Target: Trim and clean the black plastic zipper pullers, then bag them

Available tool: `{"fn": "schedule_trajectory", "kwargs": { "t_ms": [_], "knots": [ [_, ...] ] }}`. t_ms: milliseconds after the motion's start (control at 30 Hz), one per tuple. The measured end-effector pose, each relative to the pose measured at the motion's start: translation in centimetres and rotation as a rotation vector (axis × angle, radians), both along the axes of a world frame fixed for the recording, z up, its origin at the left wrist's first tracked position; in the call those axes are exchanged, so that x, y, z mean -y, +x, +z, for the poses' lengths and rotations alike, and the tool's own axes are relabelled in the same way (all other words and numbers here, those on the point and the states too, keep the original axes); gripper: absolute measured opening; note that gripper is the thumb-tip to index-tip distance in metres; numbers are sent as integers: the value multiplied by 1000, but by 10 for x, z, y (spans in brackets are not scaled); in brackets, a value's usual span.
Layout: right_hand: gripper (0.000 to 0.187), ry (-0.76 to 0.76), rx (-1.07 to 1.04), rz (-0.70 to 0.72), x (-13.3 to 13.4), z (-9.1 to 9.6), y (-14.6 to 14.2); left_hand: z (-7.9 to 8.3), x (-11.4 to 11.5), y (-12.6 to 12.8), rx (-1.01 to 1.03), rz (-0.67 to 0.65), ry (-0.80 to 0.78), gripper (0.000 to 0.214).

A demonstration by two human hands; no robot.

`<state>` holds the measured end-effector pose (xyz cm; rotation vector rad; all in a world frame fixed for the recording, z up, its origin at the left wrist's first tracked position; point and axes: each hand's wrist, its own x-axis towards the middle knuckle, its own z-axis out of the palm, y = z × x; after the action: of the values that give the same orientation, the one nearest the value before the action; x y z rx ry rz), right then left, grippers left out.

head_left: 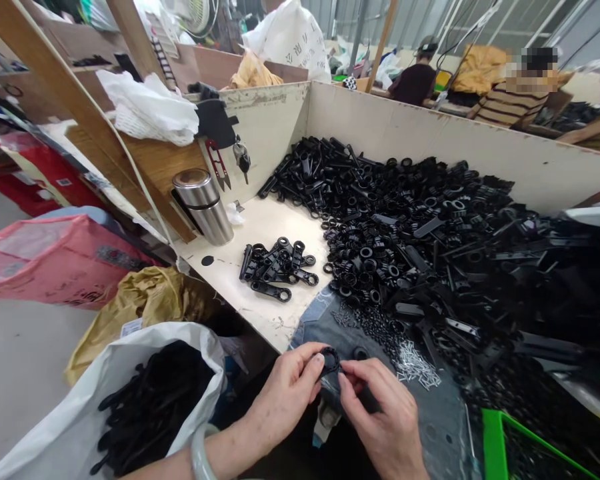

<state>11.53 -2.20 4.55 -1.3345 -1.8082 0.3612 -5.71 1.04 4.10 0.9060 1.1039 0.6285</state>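
Note:
My left hand pinches a black plastic part with a ring-shaped end between thumb and fingers, above the table's front edge. Close against the ring's right side is my right hand, thumb and forefinger drawn together; whatever is between them is too small to make out. Just beyond my hands a loose black ring lies on the denim cloth. Small silver pins and tiny black pieces are spread to the right of it. Several black ring-ended handles lie piled at the left.
A large heap of black parts fills the table's back and right. A steel flask stands at the left edge. Below are a white sack of black parts and, right, a green crate. Two people sit beyond the board wall.

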Motion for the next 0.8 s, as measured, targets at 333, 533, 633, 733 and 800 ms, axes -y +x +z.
{"fn": "schedule_trajectory", "kwargs": {
  "t_ms": [333,533,633,733,800],
  "knots": [
    [11,-1,0,-4,3,-2,0,-4,4,-5,-195,-99,74,44],
    [12,7,11,-1,2,-4,-2,0,3,-4,-234,-153,128,44],
    [12,11,19,0,2,-3,-2,1,4,-5,-233,-159,126,40],
    [12,19,19,-2,4,0,-2,-1,4,-5,-181,-144,119,38],
    [12,19,24,10,6,0,-3,0,3,-6,-107,-128,74,36]
  ]
}}
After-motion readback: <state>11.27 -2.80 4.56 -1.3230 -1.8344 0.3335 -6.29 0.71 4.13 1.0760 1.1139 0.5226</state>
